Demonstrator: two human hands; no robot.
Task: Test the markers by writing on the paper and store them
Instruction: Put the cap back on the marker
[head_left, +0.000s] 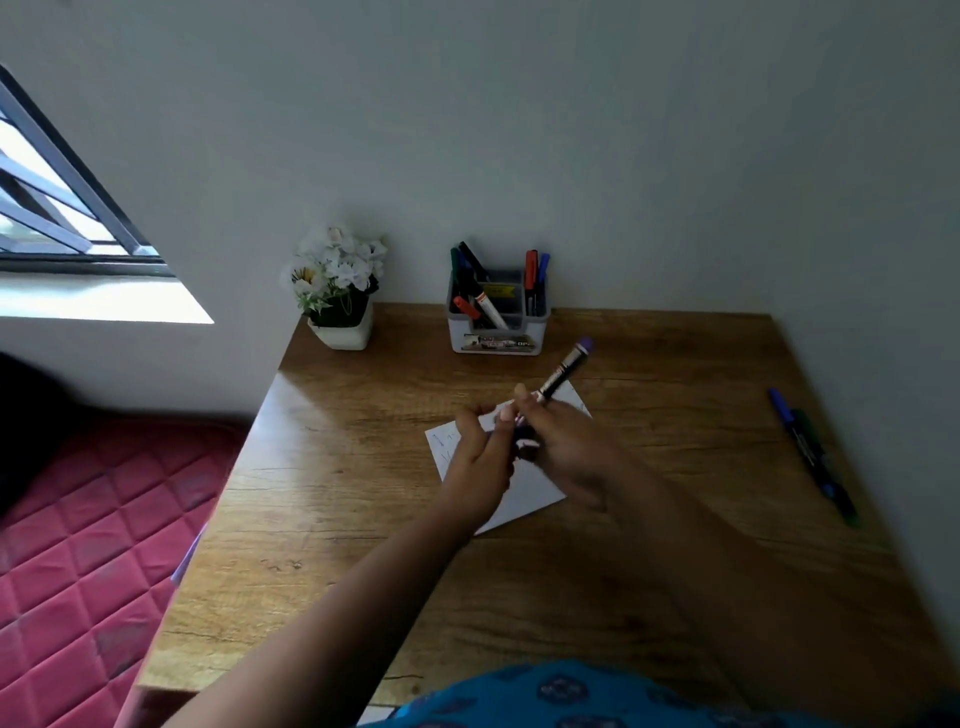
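Head view: both hands are meeting above the white paper (524, 493) on the wooden desk (363, 519). The right hand (566, 447) is gripping a purple-ended marker (563, 369), tilted up toward the marker holder (498, 322). The left hand (480, 462) is pinching its lower end; blur is hiding detail. Two markers (810, 452) are lying at the desk's right edge.

Wooden desk (363, 519) against a plain wall (571, 130); barred window (57, 208) left, red mattress (78, 545) below
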